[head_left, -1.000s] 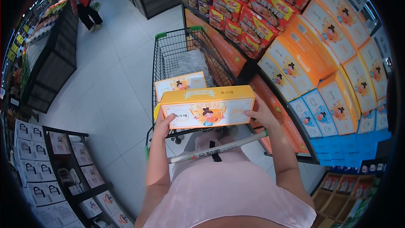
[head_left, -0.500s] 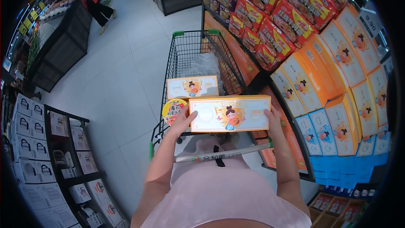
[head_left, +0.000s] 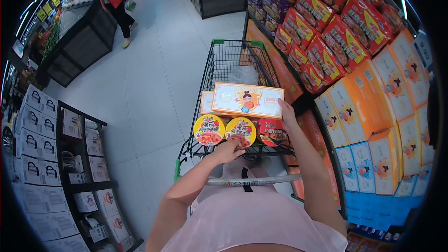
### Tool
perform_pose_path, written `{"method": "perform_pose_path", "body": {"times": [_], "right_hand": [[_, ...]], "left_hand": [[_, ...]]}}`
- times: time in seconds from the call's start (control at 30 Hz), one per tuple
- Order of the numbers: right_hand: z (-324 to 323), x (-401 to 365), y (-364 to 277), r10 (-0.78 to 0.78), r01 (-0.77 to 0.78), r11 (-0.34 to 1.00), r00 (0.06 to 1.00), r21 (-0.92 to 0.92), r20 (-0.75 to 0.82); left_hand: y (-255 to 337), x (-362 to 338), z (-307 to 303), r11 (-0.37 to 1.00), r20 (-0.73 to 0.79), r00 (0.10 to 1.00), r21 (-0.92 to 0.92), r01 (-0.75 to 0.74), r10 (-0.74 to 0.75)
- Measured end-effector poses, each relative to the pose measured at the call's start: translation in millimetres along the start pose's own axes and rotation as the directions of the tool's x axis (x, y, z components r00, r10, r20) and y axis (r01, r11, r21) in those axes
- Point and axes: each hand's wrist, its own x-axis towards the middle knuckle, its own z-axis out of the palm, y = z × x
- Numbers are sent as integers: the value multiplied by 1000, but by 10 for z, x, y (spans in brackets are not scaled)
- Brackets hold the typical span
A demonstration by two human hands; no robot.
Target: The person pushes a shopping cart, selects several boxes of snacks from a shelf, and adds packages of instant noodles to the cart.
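A shopping cart (head_left: 206, 72) stands in front of me, with a white-and-orange box (head_left: 228, 94) inside it, tilted slightly. My right hand (head_left: 288, 113) grips the right end of this box. Another similar box (head_left: 206, 103) lies partly hidden behind it. In the near part of the cart sit a yellow-lidded instant noodle cup (head_left: 209, 127), a second yellow instant noodle cup (head_left: 241, 129) and a red-and-black noodle cup (head_left: 271, 129). My left hand (head_left: 227, 151) has its fingers closed at the near edge of the second yellow cup. Clear plastic (head_left: 243, 73) lies farther inside the cart.
At right, stacked white-and-orange boxes (head_left: 396, 84) and red noodle packs (head_left: 322, 60) line the cart's side. A shelf of boxed appliances (head_left: 79, 168) stands at left. Ahead left, a person (head_left: 114, 4) walks beside a produce stand (head_left: 86, 39), carrying a green item.
The box has moved forward and down into the cart. My left hand has left it for the yellow noodle cup; more cups show now. The person ahead has moved.
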Motion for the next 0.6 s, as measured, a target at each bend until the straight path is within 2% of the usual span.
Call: {"method": "perform_pose_path", "body": {"times": [0.13,0.2,0.27,0.33,0.43,0.47,0.57,0.6], "right_hand": [[252,374,392,68,-69,997,996,15,59],[286,501,595,138,-139,990,987,5,86],[272,621,704,101,-54,940,987,-337,125],[294,719,748,83,44,773,982,-633,169],[316,852,614,76,81,622,984,-779,164],[363,844,579,-78,97,464,995,-880,69],[540,971,439,-379,276,48,894,-960,239],[626,1043,388,-261,305,46,923,-951,283]], "left_hand": [[-37,4,21,999,-48,998,-16,-40,39],[7,5,-8,998,-22,1000,-66,18,-20],[-1,24,-9,997,-5,1000,-76,25,-26],[-31,39,2,997,-1,999,-71,42,-43],[-64,22,39,996,-9,999,-73,49,-50],[-66,29,38,996,0,999,-72,53,-54],[-27,42,10,994,18,997,-70,81,-80],[-9,37,-4,993,21,995,-68,94,-93]]}}
